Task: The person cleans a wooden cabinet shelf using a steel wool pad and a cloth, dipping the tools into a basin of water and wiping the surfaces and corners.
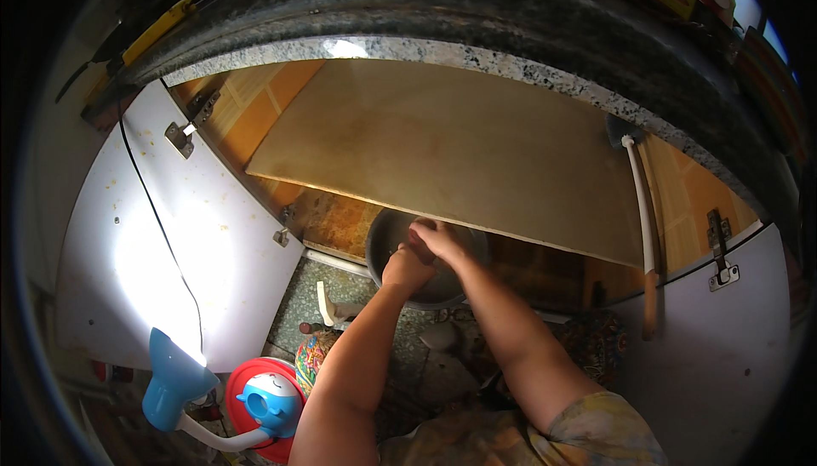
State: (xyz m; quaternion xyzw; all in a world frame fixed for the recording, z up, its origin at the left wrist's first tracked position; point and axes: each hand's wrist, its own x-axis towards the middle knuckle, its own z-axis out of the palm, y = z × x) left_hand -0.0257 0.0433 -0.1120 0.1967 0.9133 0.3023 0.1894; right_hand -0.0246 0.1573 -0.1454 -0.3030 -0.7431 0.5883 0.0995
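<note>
Both my hands reach over a dark grey basin point(387, 226) at the cabinet's lower opening. My left hand point(407, 270) is closed around the lower part of a reddish-brown piece point(420, 246), possibly a cloth. Fingers of my right hand point(442, 240) grip the same piece from above and to the right. What it is exactly cannot be made out. Just above the hands runs the front edge of a wide brown board point(440, 147), which overhangs the basin's back part.
White cabinet doors stand swung out at left point(96, 210) and right point(715, 332). A lit blue desk lamp point(167, 383) rises beside a red round base point(239, 383). A long white-and-brown rod point(640, 204) leans at right. A granite countertop edge point(447, 52) spans above.
</note>
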